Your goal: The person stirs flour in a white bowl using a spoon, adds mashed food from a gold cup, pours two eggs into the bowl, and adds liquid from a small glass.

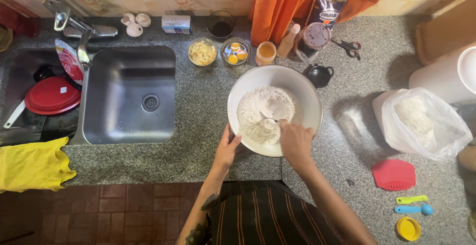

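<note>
A large white mixing bowl (297, 84) holding a mound of flour (263, 111) sits on the speckled granite counter. My left hand (229, 148) grips the bowl's near-left rim. Over the near side of the bowl, my right hand (295, 141) holds a white spoon (270, 118) whose tip is dug into the flour.
Steel sink (130, 93) and tap at left, red plate (52, 95) and yellow cloth (32, 164) beyond it. Small bowls of egg yolks (235, 52) and a yellow mixture (202, 52), jars and scissors (348, 46) at back. Open flour bag (421, 121), red scraper (394, 174), measuring spoons (412, 204) at right.
</note>
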